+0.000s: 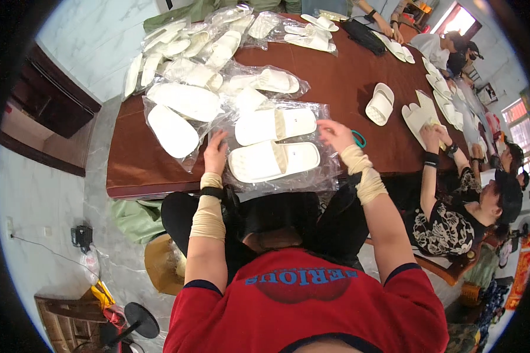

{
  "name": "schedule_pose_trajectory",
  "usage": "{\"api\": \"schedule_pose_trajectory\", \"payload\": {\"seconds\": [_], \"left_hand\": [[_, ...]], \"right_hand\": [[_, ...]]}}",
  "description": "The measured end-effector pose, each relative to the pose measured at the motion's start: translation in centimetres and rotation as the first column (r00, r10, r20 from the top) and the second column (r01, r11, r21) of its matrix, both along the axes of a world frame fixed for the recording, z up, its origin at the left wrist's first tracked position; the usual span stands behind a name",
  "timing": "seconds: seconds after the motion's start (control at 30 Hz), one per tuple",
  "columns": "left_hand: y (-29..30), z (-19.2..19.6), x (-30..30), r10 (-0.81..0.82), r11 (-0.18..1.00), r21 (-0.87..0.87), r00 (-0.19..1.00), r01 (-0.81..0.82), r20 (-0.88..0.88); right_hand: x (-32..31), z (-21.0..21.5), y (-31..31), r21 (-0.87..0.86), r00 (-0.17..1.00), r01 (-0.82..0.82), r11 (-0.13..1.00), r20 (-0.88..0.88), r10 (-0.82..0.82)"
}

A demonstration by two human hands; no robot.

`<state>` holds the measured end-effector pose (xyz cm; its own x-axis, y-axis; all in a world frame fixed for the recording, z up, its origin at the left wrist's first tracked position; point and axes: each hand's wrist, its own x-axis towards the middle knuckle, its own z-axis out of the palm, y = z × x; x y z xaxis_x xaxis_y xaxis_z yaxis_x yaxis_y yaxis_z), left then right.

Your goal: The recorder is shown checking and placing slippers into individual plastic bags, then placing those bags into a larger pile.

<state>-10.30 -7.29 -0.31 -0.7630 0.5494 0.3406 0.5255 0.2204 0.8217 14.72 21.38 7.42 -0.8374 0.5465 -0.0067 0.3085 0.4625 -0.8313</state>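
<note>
A pair of cream slippers lies in a clear plastic bag in front of me, one slipper (274,162) nearer and the other slipper (275,125) just beyond it. My left hand (215,154) is beside the bag's left edge, slightly blurred, its fingers loosely bent and apart. At the opposite edge, my right hand (335,136) reaches toward the slippers with fingers stretched out. It seems to touch the clear plastic (331,163), though contact is hard to make out. Neither hand visibly grips anything. A teal ring-shaped handle (359,139) shows just right of my right hand.
Bagged slippers (185,101) pile up on the left and far parts of the brown-covered table (330,70). A loose slipper (380,104) lies to the right. Beyond it a co-worker's hands (434,136) handle another slipper. A cardboard box (162,265) stands on the floor at left.
</note>
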Motion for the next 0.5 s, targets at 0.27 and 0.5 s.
{"api": "schedule_pose_trajectory", "payload": {"seconds": [0.27, 0.5], "left_hand": [[3.1, 8.3, 6.8, 0.013, 0.993, -0.102, 0.902, -0.063, -0.432], [6.1, 7.0, 14.6, -0.190, 0.895, -0.429, 0.762, -0.126, -0.620]], "right_hand": [[3.2, -3.2, 4.3, 0.705, 0.810, -0.002, 0.709, 0.417, -0.413], [2.3, -3.7, 2.2, 0.757, 0.807, 0.096, 0.647, 0.321, -0.496]]}}
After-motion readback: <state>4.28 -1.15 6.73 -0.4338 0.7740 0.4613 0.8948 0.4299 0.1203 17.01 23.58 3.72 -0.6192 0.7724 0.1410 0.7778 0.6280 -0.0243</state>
